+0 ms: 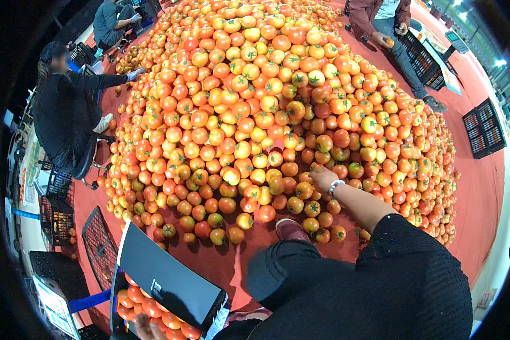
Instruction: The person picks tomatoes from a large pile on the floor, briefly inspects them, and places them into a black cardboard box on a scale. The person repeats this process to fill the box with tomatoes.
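A large heap of red, orange and yellow-green tomatoes spreads in front of me. My right hand, with a beaded bracelet at the wrist, reaches into the lower right of the heap. Its fingers touch tomatoes there, and their tips are partly hidden, so a grip cannot be made out. At the bottom left, my left hand lies over red tomatoes packed in a crate, fingers slightly apart. The picture's edge cuts it off. A dark panel or flap covers part of that crate.
Red cloth covers the ground, with my shoe at the heap's edge. People sit left, far left and upper right. Black plastic crates stand around; a lit screen is at lower left.
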The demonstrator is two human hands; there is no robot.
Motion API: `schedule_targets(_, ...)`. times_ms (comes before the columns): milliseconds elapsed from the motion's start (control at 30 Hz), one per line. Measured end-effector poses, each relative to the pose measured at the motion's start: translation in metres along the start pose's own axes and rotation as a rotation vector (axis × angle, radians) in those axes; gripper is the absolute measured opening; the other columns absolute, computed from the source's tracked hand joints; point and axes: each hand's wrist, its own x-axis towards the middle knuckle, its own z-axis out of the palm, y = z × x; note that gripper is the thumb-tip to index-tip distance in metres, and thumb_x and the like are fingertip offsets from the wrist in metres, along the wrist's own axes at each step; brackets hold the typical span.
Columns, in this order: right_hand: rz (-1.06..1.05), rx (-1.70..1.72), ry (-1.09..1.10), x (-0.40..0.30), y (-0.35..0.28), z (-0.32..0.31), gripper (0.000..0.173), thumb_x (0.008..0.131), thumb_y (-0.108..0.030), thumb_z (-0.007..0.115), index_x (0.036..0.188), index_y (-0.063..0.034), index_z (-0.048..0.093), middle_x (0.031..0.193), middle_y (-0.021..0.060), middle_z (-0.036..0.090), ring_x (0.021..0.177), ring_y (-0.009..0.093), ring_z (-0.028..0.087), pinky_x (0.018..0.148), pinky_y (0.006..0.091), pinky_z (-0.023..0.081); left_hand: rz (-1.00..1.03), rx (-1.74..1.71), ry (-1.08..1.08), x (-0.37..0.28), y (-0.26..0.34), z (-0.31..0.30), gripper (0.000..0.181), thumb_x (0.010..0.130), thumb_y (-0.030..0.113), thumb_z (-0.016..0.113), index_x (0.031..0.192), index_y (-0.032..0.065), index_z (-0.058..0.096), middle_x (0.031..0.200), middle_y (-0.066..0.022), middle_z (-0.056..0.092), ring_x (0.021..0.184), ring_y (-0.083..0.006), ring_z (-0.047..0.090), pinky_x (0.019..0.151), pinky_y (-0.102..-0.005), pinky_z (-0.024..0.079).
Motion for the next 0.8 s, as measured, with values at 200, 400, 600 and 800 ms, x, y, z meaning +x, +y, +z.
schedule_targets(200, -0.209, -0.605, -0.313, 0.082, 0.028, -0.006, 0.031, 0.091, -0.033, 0.05, 0.113, -0.0209, 0.068, 0.148, 0.0102, 0.034, 0.134, 0.033, 0.031, 0.107, 0.0511, 0.025, 0.038, 0.065, -0.253, -0.045, 0.129, 0.116, 0.028, 0.09, 0.001, 0.054, 0.118, -0.0021, 0.058, 0.106, -0.0093, 0.064, 0.098, -0.0183, 0.057, 0.088, -0.0315, 0.046)
schedule_targets(400, -0.203, -0.953, -0.534, 0.11, 0.005, 0.004, 0.062, 0.087, -0.043, 0.057, 0.142, -0.0177, 0.043, 0.152, 0.006, 0.028, 0.138, 0.034, 0.026, 0.097, 0.0548, 0.038, -0.085, 0.084, -0.338, -0.054, 0.149, 0.147, 0.019, 0.086, 0.002, 0.059, 0.104, -0.0029, 0.064, 0.099, -0.0117, 0.065, 0.091, -0.0216, 0.061, 0.087, -0.034, 0.047)
schedule_targets(600, -0.091, -0.698, -0.581, 0.136, 0.034, 0.033, 0.066, 0.086, -0.043, 0.057, 0.141, -0.0121, 0.04, 0.148, 0.0108, 0.032, 0.133, 0.035, 0.033, 0.097, 0.0556, 0.04, -0.128, -0.039, -0.363, -0.049, 0.158, 0.163, 0.018, 0.087, 0.001, 0.057, 0.104, -0.0025, 0.062, 0.099, -0.0117, 0.065, 0.092, -0.0219, 0.06, 0.087, -0.0332, 0.047)
schedule_targets(800, -0.127, -0.288, -0.376, 0.087, 0.004, -0.063, 0.078, 0.073, -0.046, 0.072, 0.134, -0.0057, 0.047, 0.144, 0.02, 0.034, 0.127, 0.04, 0.041, 0.1, 0.0507, 0.041, -0.264, -0.013, -0.315, -0.06, 0.157, 0.149, 0.022, 0.088, 0.002, 0.057, 0.109, -0.0021, 0.062, 0.105, -0.0126, 0.064, 0.097, -0.0222, 0.06, 0.09, -0.0337, 0.047)
